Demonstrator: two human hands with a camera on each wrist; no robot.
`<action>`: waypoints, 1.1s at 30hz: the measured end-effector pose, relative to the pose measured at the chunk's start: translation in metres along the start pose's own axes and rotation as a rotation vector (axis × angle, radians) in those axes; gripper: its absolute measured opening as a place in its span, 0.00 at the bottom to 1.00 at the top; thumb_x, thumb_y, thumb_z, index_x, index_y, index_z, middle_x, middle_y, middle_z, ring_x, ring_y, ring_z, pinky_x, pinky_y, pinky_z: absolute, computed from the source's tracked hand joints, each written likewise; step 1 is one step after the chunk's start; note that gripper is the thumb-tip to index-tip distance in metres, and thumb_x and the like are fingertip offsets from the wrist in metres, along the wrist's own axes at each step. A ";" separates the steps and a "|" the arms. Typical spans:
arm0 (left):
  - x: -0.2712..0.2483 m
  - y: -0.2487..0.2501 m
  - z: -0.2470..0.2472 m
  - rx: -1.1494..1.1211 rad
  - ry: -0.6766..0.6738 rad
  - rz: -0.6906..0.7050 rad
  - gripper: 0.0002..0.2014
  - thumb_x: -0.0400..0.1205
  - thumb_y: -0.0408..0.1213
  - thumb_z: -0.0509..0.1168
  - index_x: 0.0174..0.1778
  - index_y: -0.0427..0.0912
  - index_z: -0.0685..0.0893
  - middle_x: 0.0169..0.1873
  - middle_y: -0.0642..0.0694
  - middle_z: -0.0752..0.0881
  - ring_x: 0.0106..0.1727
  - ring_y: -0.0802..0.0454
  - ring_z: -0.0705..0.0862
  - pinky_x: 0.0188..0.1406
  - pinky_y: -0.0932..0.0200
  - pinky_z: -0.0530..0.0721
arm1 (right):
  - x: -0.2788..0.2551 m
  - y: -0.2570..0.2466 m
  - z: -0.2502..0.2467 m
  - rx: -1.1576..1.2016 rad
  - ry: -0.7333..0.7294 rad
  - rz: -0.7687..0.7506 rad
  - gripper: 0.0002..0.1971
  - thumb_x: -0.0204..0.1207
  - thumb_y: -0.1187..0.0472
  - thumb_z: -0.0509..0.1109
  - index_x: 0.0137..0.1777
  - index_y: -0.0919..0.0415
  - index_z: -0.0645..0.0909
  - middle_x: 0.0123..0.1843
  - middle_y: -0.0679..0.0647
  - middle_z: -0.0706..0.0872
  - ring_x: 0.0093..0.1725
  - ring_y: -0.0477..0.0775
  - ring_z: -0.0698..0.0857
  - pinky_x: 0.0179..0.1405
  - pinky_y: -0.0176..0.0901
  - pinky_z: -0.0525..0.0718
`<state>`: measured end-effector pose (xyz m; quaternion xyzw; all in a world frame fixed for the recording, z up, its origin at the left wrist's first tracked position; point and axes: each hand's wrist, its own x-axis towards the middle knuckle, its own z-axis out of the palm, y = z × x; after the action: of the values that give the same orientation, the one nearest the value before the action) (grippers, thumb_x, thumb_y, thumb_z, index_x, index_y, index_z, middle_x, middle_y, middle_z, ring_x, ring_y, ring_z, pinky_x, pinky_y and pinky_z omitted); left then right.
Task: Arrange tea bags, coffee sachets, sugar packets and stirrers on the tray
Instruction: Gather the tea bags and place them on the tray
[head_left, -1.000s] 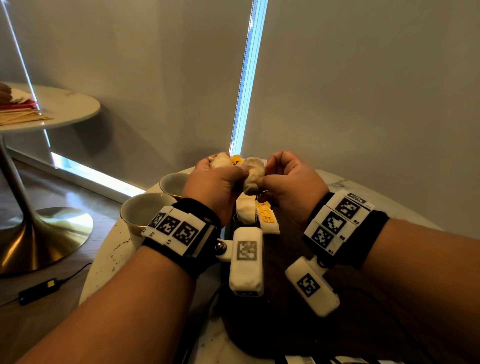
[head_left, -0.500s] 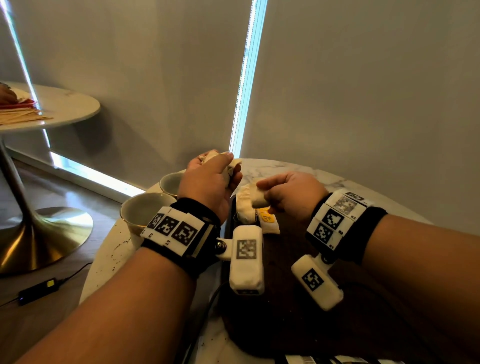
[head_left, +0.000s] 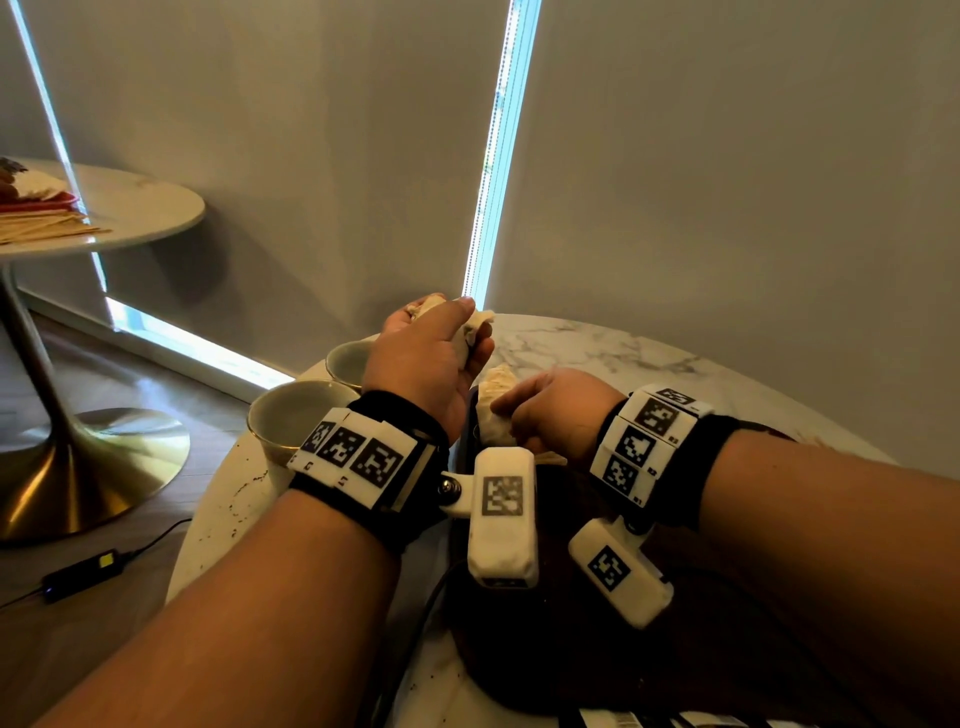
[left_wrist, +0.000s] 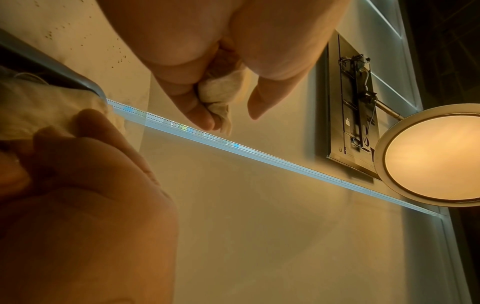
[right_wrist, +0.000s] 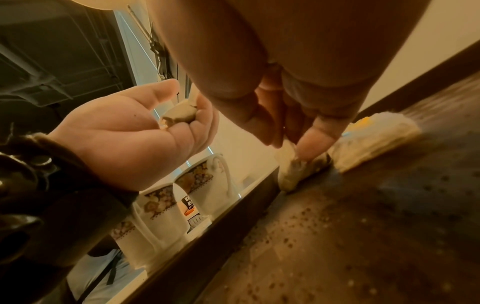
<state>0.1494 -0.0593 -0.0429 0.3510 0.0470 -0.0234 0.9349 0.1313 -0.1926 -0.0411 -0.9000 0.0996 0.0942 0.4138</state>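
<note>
Left hand (head_left: 426, 358): raised above the far left edge of the tray (head_left: 597, 654), fingers curled round a bunch of pale tea bags (left_wrist: 221, 94). Right hand (head_left: 558, 410): lowered to the tray's far left corner, thumb and fingers pinching one tea bag (right_wrist: 293, 172) whose lower end touches the tray floor. Just beside it, a stack of pale sachets (right_wrist: 374, 144) with yellow print lies on the tray. Tray: dark wood, on a round marble table (head_left: 613, 348). Two floral cups (right_wrist: 166, 207) stand on the table left of the tray.
</note>
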 end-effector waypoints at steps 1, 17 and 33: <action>0.000 0.000 0.000 -0.002 0.000 -0.002 0.19 0.82 0.29 0.71 0.69 0.39 0.78 0.56 0.35 0.86 0.46 0.46 0.90 0.41 0.58 0.90 | 0.002 0.001 0.000 -0.036 0.006 -0.010 0.16 0.78 0.73 0.69 0.63 0.60 0.87 0.59 0.59 0.89 0.37 0.47 0.84 0.28 0.31 0.84; -0.002 0.001 0.001 -0.002 -0.014 -0.009 0.18 0.83 0.29 0.70 0.68 0.39 0.78 0.56 0.35 0.86 0.46 0.46 0.89 0.43 0.58 0.91 | -0.008 0.002 -0.009 -0.009 0.119 -0.043 0.13 0.77 0.72 0.69 0.57 0.59 0.88 0.43 0.56 0.88 0.33 0.46 0.84 0.25 0.29 0.83; -0.001 0.001 0.000 -0.020 -0.012 -0.041 0.18 0.84 0.35 0.68 0.69 0.33 0.78 0.52 0.34 0.85 0.42 0.45 0.90 0.38 0.58 0.90 | -0.008 -0.008 0.005 -0.024 -0.024 0.016 0.11 0.81 0.68 0.69 0.61 0.63 0.88 0.53 0.61 0.91 0.37 0.48 0.85 0.24 0.26 0.81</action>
<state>0.1481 -0.0588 -0.0423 0.3404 0.0486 -0.0442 0.9380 0.1249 -0.1826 -0.0364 -0.9029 0.1007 0.1096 0.4032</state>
